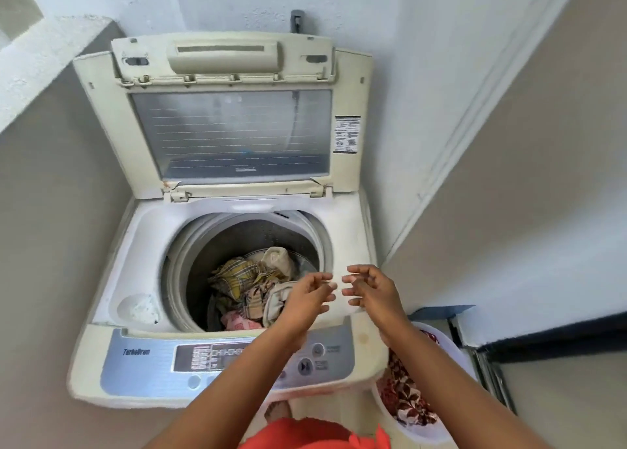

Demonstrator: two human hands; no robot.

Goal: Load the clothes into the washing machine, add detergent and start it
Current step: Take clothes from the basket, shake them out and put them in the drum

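A cream top-loading washing machine [112, 279] stands in front of me with its lid [230, 133] raised against the wall. Inside the drum lie several crumpled clothes [251, 285]: a checked yellow cloth, a cream piece and a pink one. My left hand [310, 299] and my right hand [369, 291] hover side by side over the drum's right rim, fingers loosely bent toward each other, holding nothing. The control panel [190, 357] runs along the machine's near edge, partly hidden by my left forearm.
A white tub [437, 435] with a red-and-white patterned cloth [407, 394] sits on the floor to the right of the machine, partly behind my right arm. Walls close in on the left, back and right. A dark step edge [549, 341] lies at right.
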